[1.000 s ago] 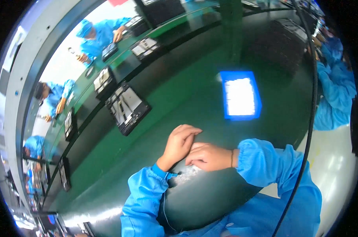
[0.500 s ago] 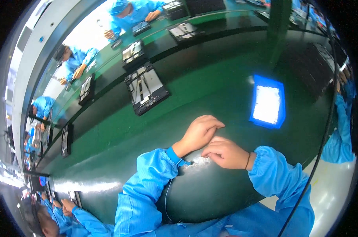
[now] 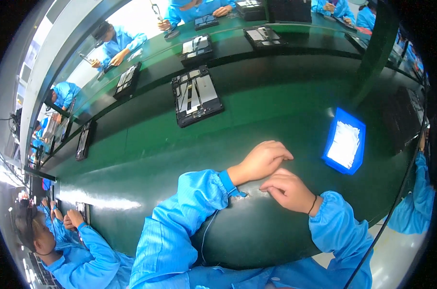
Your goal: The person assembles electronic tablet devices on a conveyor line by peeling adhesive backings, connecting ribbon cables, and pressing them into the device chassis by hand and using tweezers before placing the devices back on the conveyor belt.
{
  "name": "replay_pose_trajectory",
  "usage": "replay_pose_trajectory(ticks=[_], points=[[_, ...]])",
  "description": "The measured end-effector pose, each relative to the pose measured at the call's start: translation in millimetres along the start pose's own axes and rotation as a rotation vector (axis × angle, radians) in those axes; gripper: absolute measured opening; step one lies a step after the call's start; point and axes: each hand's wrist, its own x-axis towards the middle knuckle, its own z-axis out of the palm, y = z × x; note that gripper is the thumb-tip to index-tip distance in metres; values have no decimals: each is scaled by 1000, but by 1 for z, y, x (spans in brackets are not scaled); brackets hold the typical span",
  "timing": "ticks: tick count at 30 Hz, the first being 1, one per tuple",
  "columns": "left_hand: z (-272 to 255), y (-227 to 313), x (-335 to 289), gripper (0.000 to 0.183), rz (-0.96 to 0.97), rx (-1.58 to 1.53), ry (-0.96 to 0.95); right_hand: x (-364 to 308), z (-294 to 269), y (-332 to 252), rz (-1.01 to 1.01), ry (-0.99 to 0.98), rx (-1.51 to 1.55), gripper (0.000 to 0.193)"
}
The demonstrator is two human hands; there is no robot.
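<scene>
My left hand (image 3: 262, 161) rests on the dark green tabletop (image 3: 165, 183), its fingers curled together and pointing right; a blue band with a thin cord circles its wrist. Just right of it and nearer me lies my right hand (image 3: 293, 191), fingers bent inward and closed. The two hands are close together, fingertips near each other, and nothing shows in either. To their right stands a blue bin (image 3: 331, 153) filled with small white pieces. Farther off, left of centre, lies an opened tablet-like device (image 3: 197, 96) with its inner parts and ribbon cables exposed.
A raised shelf along the far side carries several more opened devices (image 3: 195, 48). A green post (image 3: 372, 60) rises at the far right, and a black cable (image 3: 396, 202) hangs along the right. Co-workers in blue sit across the table, and a person (image 3: 78, 241) sits at my left.
The whole view has turned, so the device, bin and shelf appear shifted. My hands stay at nearly the same spot on the table, closed as before.
</scene>
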Motion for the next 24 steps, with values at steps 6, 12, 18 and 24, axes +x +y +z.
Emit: replay_pose_trajectory(ticks=[6,12,18,24], points=[[0,1,2,17,10,5,4,0,1,2,-22,28,-34,13],[-4,-2,-4,17,2,6,-3,3,6,-3,17,20,9,13],[-2,5,5,20,40,1,-11,-4,0,-1,-47,59,10,13],[-18,27,4,25,-53,35,-37,2,13,-1,-79,94,120,10]])
